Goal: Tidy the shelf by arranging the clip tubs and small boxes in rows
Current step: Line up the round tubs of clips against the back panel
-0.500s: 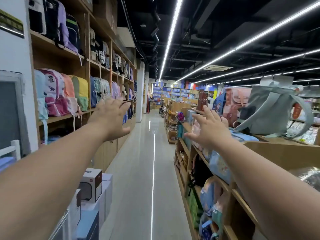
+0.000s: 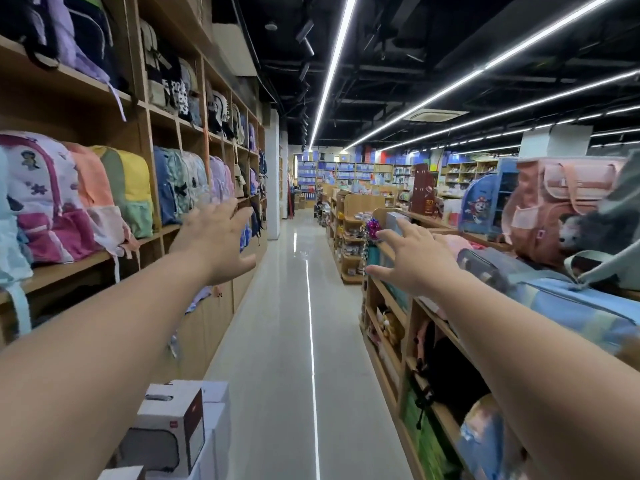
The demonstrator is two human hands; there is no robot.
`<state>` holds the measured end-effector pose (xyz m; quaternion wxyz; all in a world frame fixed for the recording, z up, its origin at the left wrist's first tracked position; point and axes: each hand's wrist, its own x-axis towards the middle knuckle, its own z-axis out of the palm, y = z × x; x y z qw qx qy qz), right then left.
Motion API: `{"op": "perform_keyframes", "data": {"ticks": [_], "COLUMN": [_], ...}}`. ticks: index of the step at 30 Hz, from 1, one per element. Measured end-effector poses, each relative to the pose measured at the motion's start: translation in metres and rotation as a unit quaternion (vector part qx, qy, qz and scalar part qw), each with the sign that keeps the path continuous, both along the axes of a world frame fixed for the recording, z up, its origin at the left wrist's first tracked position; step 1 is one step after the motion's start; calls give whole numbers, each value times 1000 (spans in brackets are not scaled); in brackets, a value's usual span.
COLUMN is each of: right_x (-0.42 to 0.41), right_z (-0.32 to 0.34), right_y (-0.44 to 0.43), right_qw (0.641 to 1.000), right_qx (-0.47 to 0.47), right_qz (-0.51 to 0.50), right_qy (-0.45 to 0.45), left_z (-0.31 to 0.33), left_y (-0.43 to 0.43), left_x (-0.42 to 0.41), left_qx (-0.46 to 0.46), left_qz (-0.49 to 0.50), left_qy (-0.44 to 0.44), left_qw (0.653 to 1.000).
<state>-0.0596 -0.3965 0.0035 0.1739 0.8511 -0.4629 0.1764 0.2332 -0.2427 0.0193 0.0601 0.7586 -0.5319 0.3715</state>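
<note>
1. Backpacks (image 2: pixel 45 199) fill the wall shelf (image 2: pixel 69 268); white boxes (image 2: pixel 173 420) are stacked under my left arm.
2. My left hand (image 2: pixel 214 244) hovers over the aisle, fingers wide, holding nothing.
3. My right hand (image 2: pixel 415 261) hovers beside the low shelf unit (image 2: pixel 410 323), fingers wide, holding nothing.
4. I cannot tell where the clip tubs are.

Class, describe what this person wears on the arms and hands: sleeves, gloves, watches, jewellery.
Nothing worn shows. The left arm and right arm are bare, with no sleeve in view. The left hand and right hand have no gloves, and no watch, bracelet or ring shows.
</note>
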Motion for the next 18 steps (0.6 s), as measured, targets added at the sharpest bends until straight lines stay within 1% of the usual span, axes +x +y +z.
{"op": "perform_keyframes", "data": {"ticks": [5,11,15,18], "right_x": [41,81,115,141], "right_z": [-15,-28,-25,-29], "right_y": [-98,-249,-360,-437], "right_qw": [999,1000,999,999], "right_qx": [38,9,30,35], "right_qz": [-4,7,16,28], "right_qy": [-12,12,12,12], "left_z": [-18,-34,-34,-33], "left_y": [-101,-243,-340,-409], "left_x": [39,78,111,137], "left_qx": [25,31,33,28], "left_qz": [1,6,26,37], "left_qy": [4,5,7,32], "left_qw": [1000,999,999,998]}}
